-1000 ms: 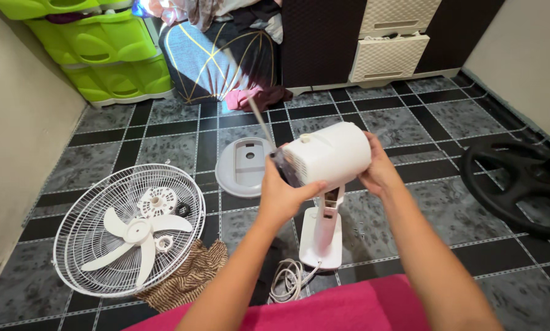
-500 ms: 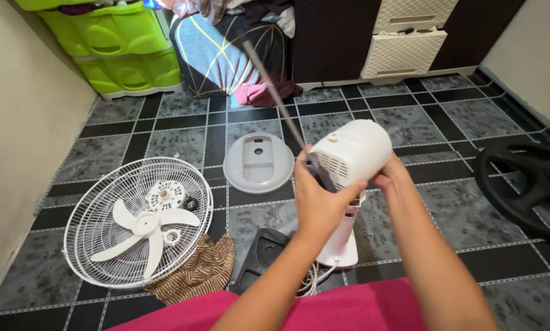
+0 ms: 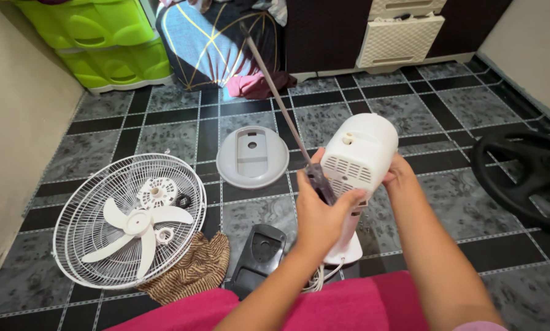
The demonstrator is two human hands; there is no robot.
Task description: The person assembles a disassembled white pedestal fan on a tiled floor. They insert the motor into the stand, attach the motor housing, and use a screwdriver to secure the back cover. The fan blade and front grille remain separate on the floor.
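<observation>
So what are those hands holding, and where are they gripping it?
The left hand grips a screwdriver by its handle; the right hand steadies the white fan motor housing at its side.

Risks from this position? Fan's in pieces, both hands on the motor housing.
1. The left hand grips a long screwdriver and also steadies the motor housing; a slip could jab the housing or the right hand.
2. The white cord lies coiled by the stand's foot and might snag.
3. The fan blade and small parts sit loose in the grille, easy to knock.
</observation>
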